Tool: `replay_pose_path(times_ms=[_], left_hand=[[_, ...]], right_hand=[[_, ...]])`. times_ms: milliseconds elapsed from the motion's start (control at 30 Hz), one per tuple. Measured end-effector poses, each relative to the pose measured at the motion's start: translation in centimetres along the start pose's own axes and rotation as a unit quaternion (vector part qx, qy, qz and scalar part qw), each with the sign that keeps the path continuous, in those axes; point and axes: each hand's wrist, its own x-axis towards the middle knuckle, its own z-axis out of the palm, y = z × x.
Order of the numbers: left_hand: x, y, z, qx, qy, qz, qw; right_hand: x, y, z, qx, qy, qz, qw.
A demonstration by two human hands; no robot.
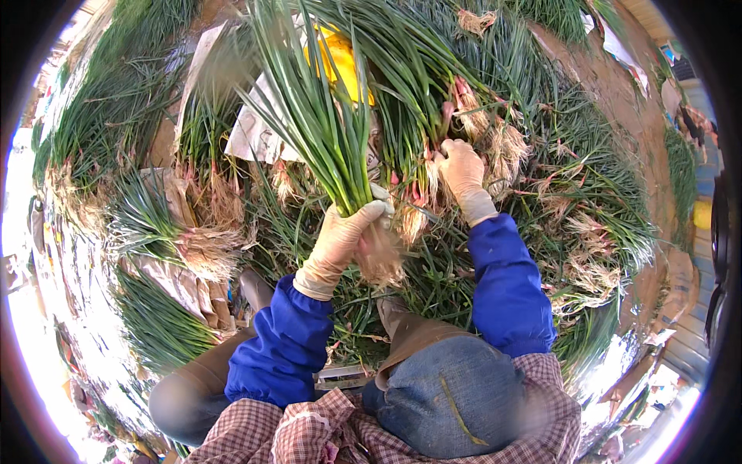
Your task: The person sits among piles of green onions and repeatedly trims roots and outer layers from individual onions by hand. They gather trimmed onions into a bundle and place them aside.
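Observation:
My left hand (348, 240), in a pale rubber glove, is closed around a bunch of green onions (324, 139) just above the roots. Their long green leaves point away from me, and the pinkish bases and stringy roots (379, 261) hang below my fist. My right hand (462, 171), gloved the same way, is at the root end of a pile of green onions (406, 98). Its fingertips touch reddish stems there; whether they pinch one is hidden. More pale roots (505, 153) lie just right of that hand.
A yellow sheet (342, 64) and a whitish sack (255, 130) lie beyond the held bunch. To the left, a tied-looking bundle of onions (197, 243) rests on brown paper (185, 290). Loose onions (591, 232) cover the ground at right. My knees and boots are close below.

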Motion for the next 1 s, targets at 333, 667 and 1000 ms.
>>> replay_pose_path(times_ms=[333,667,1000], left_hand=[[1.3,-3.2,-0.7,-0.045,0.064,-0.024,0.997],[-1.9,-4.4,1.0,0.054,0.05,-0.082,0.994],[-3.1,-5.1,1.9,0.0,0.098,-0.131,0.987]], right_hand=[[-5.6,-3.4,-5.3,0.261,0.0,0.063,0.963],[-11.1,-8.3,-5.1,0.389,-0.079,-0.049,0.917],[-1.4,-1.7,-3.8,0.323,0.148,0.125,0.926]])
